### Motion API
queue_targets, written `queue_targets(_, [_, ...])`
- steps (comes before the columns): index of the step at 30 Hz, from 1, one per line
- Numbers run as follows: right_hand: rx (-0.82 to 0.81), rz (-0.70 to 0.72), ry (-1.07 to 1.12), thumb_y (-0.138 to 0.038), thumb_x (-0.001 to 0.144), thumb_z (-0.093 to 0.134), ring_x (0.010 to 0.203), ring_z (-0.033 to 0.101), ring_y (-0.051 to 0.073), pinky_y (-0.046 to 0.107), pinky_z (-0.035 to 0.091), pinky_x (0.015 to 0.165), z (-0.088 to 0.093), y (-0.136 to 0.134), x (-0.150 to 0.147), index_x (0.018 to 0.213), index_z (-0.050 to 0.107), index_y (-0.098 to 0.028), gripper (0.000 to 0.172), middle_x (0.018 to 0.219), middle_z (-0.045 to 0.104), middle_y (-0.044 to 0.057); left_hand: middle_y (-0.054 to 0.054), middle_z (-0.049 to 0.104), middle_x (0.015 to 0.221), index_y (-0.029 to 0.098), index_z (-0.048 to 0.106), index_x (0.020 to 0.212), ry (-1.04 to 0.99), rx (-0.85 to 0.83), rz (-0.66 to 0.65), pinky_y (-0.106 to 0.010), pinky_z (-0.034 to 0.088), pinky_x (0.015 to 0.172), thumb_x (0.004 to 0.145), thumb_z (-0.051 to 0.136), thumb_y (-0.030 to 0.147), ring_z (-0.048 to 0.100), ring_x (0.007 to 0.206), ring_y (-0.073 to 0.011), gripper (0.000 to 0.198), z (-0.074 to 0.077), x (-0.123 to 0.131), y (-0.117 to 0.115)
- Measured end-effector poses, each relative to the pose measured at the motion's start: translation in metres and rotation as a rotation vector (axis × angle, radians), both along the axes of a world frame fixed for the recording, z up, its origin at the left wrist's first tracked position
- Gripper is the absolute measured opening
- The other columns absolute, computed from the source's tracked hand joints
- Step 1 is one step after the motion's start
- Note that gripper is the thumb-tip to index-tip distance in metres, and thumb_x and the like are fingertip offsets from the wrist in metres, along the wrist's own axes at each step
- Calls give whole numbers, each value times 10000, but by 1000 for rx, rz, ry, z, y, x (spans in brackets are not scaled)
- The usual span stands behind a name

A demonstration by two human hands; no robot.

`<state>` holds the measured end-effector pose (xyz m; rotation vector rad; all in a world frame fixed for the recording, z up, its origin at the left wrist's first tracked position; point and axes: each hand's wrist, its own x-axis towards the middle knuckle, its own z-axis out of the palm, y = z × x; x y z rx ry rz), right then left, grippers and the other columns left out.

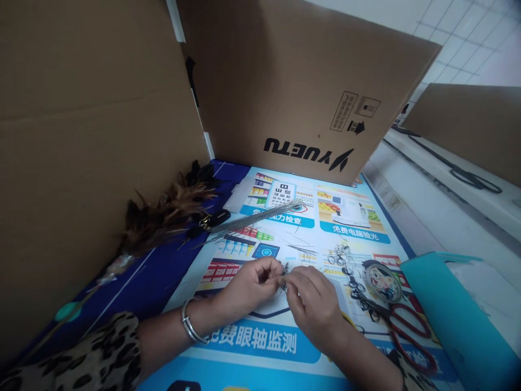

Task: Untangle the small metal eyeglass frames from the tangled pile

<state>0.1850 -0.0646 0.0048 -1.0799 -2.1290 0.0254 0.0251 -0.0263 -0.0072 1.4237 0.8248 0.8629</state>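
Note:
Above the printed sheet, my left hand and my right hand meet fingertip to fingertip. Both are closed in a pinch on a small dark, wiry piece. Fingers cover most of it, so its exact kind is unclear. Just beyond the hands lie a few thin loose wires. A bundle of long, thin silvery wires slants across the sheet farther back. Right of my right hand is a scatter of small dark wire loops.
Red-handled scissors lie at right by a round piece with a cartoon picture. A teal box stands beyond. Brown feathers and a black oval fob are at left. Cardboard panels wall the left and back.

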Motion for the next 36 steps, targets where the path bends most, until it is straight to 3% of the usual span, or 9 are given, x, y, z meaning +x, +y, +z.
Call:
queue_targets(5, [134, -5, -100, -41, 799, 527, 931, 589, 233, 403, 503, 805, -11, -1, 4, 1110, 523, -141, 327, 971, 648, 124, 43, 392, 646, 152, 453, 718, -69, -96, 22, -218, 323, 574, 797, 529, 238, 356, 606, -91, 140, 0, 2, -3])
queue_targets(12, [220, -38, -195, -55, 800, 549, 944, 596, 242, 407, 526, 799, -13, 0, 3, 1127, 531, -91, 329, 986, 649, 148, 40, 394, 641, 155, 451, 695, 18, 22, 145, -221, 321, 583, 799, 515, 192, 356, 615, -97, 128, -5, 6, -3])
queue_targets(18, [184, -34, -7, -54, 821, 504, 879, 615, 200, 360, 552, 762, -6, 6, -3, 1032, 559, -143, 236, 877, 661, 101, 27, 419, 686, 153, 494, 793, -147, -101, 54, -231, 335, 621, 849, 493, 284, 384, 650, -102, 142, -1, 4, -7])
queue_targets(24, [98, -23, 105, -65, 832, 498, 886, 614, 194, 356, 550, 780, -11, 10, -2, 1003, 577, -155, 209, 879, 667, 94, 28, 423, 669, 153, 509, 801, -213, -159, 65, -223, 325, 596, 846, 501, 283, 383, 635, -101, 138, -7, 5, -7])
queue_targets(36, [34, -42, 124, -84, 830, 511, 885, 604, 191, 341, 524, 787, -19, 12, -2, 965, 562, -176, 171, 879, 654, 75, 22, 436, 687, 157, 507, 782, -153, -77, 110, -217, 343, 607, 854, 476, 275, 390, 654, -106, 142, -7, 8, -8])
